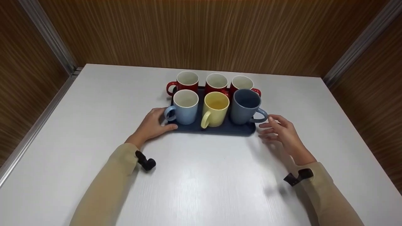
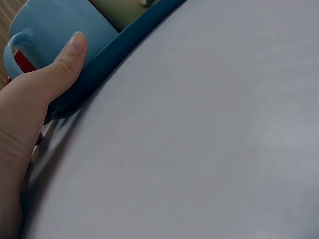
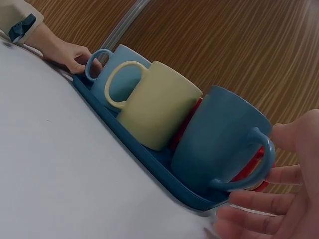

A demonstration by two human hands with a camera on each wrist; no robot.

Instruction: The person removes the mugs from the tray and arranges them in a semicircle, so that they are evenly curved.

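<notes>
A dark blue tray [image 1: 226,129] stands on the white table and carries several mugs. Three red mugs [image 1: 216,82] fill its back row. The front row holds a light blue mug [image 1: 186,108], a yellow mug [image 1: 215,110] and a slate blue mug [image 1: 245,106]. My left hand [image 1: 152,124] grips the tray's near left corner, its thumb [image 2: 60,67] lying on the rim [image 2: 114,55]; the other fingers are hidden. My right hand [image 1: 281,128] hovers just off the tray's right end with fingers spread [image 3: 259,204], close to the slate blue mug's handle [image 3: 249,174] and holding nothing.
The white table [image 1: 201,182] is enclosed by wood-grain walls [image 1: 201,34] at the back and on both sides, with metal strips in the corners. Bare tabletop stretches between the tray and me. A black camera mount [image 1: 146,161] sits on each wrist.
</notes>
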